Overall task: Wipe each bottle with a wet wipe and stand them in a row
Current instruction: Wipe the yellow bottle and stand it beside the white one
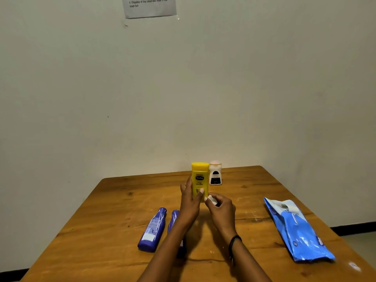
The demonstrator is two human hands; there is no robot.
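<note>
My left hand (190, 202) grips a yellow lotion bottle (200, 178) upright near the middle of the wooden table (114, 200). My right hand (220, 207) pinches a small white wet wipe (211, 200) against the bottle's lower right side. Behind it, at the table's far edge, a small white bottle (215, 174) with a pale cap stands upright. Two blue bottles lie flat on the left: one (152, 231) in full view, the other (174, 217) mostly hidden under my left forearm.
A blue wet wipe pack (299, 231) lies on the right side of the table, its flap lifted. A printed sheet (149, 6) hangs on the wall above. The wall runs right behind the table's far edge.
</note>
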